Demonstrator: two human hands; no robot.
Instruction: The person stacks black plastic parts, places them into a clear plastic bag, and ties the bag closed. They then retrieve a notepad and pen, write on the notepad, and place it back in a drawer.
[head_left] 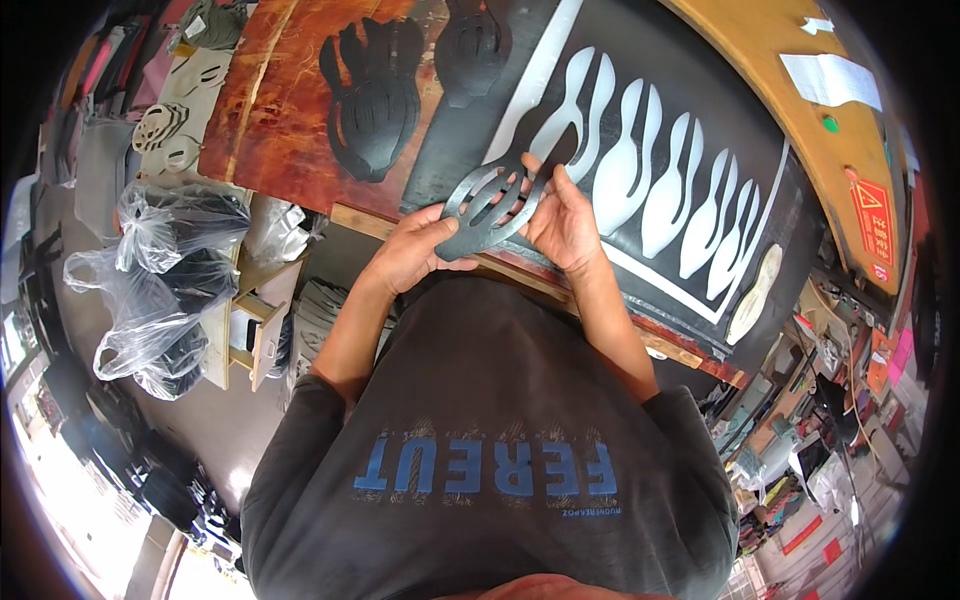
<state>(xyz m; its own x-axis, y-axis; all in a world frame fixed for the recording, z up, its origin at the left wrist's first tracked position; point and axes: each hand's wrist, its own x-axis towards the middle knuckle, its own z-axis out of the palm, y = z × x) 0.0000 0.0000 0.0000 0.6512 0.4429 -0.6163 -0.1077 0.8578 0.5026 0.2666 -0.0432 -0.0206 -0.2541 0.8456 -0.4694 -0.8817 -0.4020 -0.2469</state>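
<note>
The left hand [418,240] and right hand [566,228] each had a grip on a dark cut piece [490,236], one at each side, maybe so it wouldn't flop. It was over the table's [280,100] near edge. More dark pieces [385,125] lay bunched together, perhaps to save room.

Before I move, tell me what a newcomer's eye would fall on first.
Probably the row of white, pronged flat shapes, upper right on the black tabletop. Next, perhaps, the dark, flat, slotted piece in the left hand and right hand at centre, then the shiny, clear plastic bags at left.
</note>
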